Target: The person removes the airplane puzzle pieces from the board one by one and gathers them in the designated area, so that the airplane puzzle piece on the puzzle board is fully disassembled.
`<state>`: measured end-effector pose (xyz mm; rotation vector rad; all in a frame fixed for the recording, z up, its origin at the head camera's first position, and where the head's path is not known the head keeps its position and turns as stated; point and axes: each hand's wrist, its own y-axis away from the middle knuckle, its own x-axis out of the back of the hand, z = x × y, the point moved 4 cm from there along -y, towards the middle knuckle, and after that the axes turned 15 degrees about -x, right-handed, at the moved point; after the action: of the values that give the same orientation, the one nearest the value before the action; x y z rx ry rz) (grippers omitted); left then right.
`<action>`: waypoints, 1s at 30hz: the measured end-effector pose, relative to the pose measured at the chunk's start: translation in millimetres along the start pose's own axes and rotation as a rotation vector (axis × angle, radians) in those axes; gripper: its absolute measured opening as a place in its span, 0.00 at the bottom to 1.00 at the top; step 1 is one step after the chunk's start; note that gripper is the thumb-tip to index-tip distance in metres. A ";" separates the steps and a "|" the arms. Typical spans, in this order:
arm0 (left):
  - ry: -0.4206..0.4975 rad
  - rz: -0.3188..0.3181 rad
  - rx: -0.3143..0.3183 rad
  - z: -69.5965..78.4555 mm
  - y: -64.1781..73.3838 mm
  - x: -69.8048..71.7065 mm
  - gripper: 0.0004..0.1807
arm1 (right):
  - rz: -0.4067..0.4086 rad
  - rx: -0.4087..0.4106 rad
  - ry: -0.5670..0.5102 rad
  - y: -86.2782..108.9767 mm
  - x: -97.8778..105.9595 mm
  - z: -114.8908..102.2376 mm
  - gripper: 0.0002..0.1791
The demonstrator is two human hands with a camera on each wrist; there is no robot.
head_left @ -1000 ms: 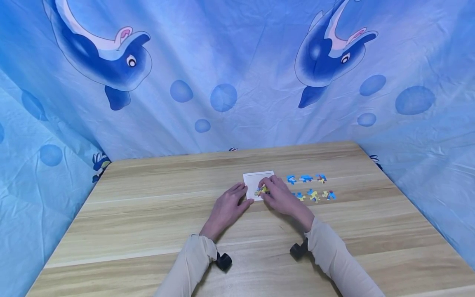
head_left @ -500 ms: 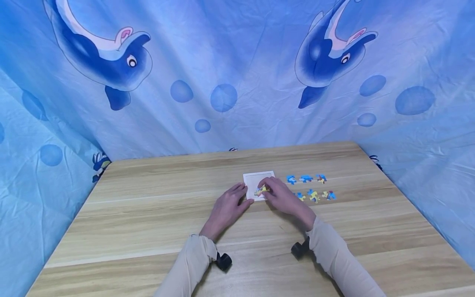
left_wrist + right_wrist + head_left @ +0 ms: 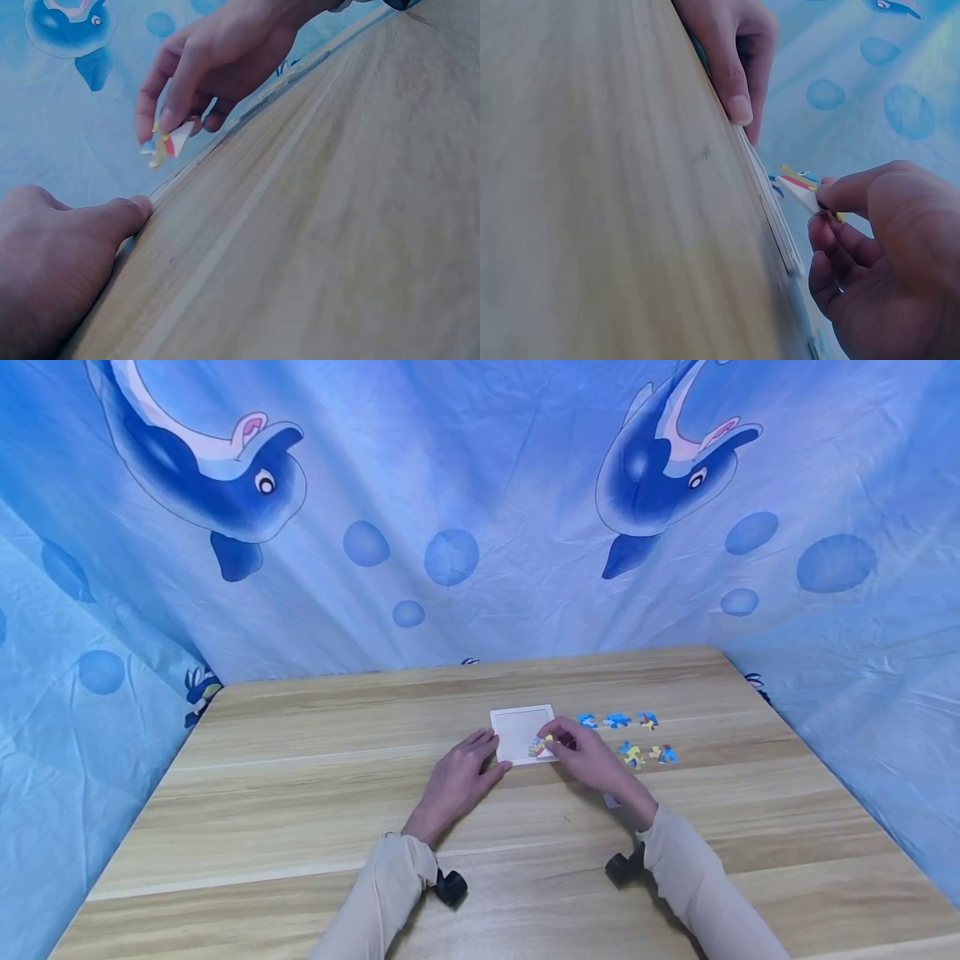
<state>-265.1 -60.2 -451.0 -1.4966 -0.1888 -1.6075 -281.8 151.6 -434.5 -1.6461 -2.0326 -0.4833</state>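
A square white puzzle tray (image 3: 521, 709) lies on the wooden table. My left hand (image 3: 461, 779) rests against the tray's left side, the thumb at its near left corner and the fingers along the edge. Over the tray's near right part my right hand (image 3: 591, 762) pinches a jigsaw puzzle piece (image 3: 541, 746) between thumb and fingers. From the left wrist view, this piece (image 3: 166, 145), yellow, red, white and blue, is tilted and held above the table surface. The right wrist view shows the same piece (image 3: 799, 186) raised over the tray's edge, its pale side partly visible.
Right of the tray lie several loose puzzle pieces in two rows, among them a blue one (image 3: 617, 720) at the back and a yellow-blue one (image 3: 632, 754) in front. A small pale patch (image 3: 611, 800) shows beside my right wrist. A blue dolphin-print curtain (image 3: 480, 485) hangs behind the table (image 3: 300, 793).
My right hand has shifted right and lifted the puzzle piece, uncovering more of the tray and covering a loose piece in the front row. My left hand has stayed in place.
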 end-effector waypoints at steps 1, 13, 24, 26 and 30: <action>0.001 -0.001 0.002 0.1 0.0 0.3 0.30 | 0.001 -0.006 -0.009 1.3 2.0 2.0 0.10; 0.004 -0.001 0.014 0.5 1.9 0.4 0.30 | -0.007 -0.043 -0.080 20.3 23.8 12.3 0.08; 0.004 0.003 0.016 -0.2 2.0 -0.3 0.30 | -0.003 -0.080 -0.050 33.9 41.0 24.5 0.09; 0.005 0.003 0.017 0.0 2.0 -0.4 0.30 | 0.004 -0.087 -0.044 35.8 44.3 27.5 0.08; 0.005 0.000 0.017 0.1 2.0 -0.7 0.30 | 0.035 -0.107 -0.029 39.4 51.5 35.8 0.08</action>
<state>-263.8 -61.0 -452.5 -1.4790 -0.1990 -1.6058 -256.9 221.3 -435.9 -1.7578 -2.0260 -0.5675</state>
